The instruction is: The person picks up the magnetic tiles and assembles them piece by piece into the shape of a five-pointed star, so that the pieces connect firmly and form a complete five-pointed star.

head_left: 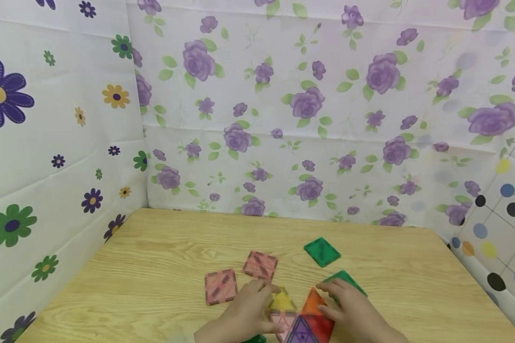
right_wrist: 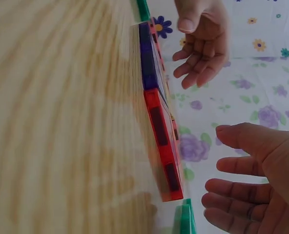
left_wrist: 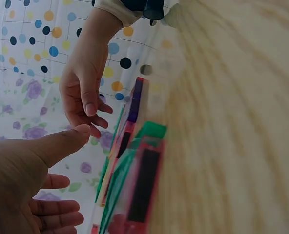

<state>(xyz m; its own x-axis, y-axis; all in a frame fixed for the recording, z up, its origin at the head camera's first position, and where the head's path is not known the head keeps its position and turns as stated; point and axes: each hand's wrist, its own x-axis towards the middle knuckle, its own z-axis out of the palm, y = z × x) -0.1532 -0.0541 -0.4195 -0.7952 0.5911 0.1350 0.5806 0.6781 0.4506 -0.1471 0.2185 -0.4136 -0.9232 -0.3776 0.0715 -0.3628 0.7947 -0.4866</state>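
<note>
Several translucent triangular tiles lie together near the table's front: yellow (head_left: pixel 283 301), orange (head_left: pixel 312 303), red (head_left: pixel 323 327), pink (head_left: pixel 283 322) and purple (head_left: pixel 302 332). My left hand (head_left: pixel 245 312) is at the left of the yellow and pink tiles, fingers spread and relaxed. On the other side, my right hand (head_left: pixel 355 309) is by the orange and red tiles, its fingers loosely bent and partly over a green tile (head_left: pixel 346 280). In the right wrist view the right hand (right_wrist: pixel 254 178) has nothing between its fingers, beside the red tile's edge (right_wrist: pixel 163 146). Contact with the tiles cannot be told.
Two pink square tiles (head_left: pixel 221 287) lie left of the group. A green square tile (head_left: pixel 322 251) sits farther back on the wooden table (head_left: pixel 163 257). Part of another green tile (head_left: pixel 256 339) shows below the left hand. Patterned cloths (head_left: pixel 257 119) stand behind and beside the table.
</note>
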